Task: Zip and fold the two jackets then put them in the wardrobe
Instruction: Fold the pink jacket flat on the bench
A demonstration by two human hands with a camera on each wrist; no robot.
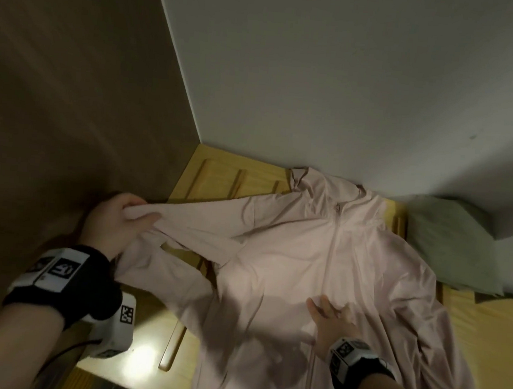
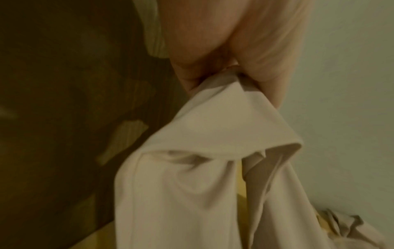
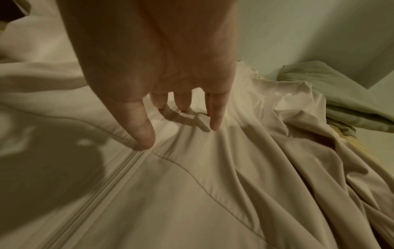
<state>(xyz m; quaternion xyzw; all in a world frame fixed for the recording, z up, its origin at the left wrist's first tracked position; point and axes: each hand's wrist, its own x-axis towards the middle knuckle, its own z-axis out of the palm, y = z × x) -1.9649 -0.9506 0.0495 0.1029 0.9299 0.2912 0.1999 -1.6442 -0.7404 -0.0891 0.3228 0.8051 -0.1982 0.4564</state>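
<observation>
Two hands work on one pale pink jacket [image 1: 319, 277], which lies front-up and spread across a yellow wooden surface [image 1: 219, 178], filling the centre and lower right of the head view. Its zipper [image 1: 330, 253] runs closed up the middle to the collar. Nearest the camera, at the lower right, the right hand [image 1: 329, 320] lies flat on the jacket's chest, its straight, spread fingers [image 3: 147, 131] pressing the cloth right beside the zipper line [image 3: 119, 168]. At the left of the frame the left hand [image 1: 116, 222] is curled round the end of the jacket's sleeve [image 1: 190, 229], lifting it off the surface; the wrist view shows the cuff [image 2: 224, 118] bunched between thumb and fingers, the cloth hanging below. Farther back, at the right edge, a light green cloth [image 1: 449, 242] lies heaped just beside the jacket's shoulder. Beyond them a pale wall [image 1: 352, 78] rises at the top, and a brown panel [image 1: 72, 85] fills the upper left.
</observation>
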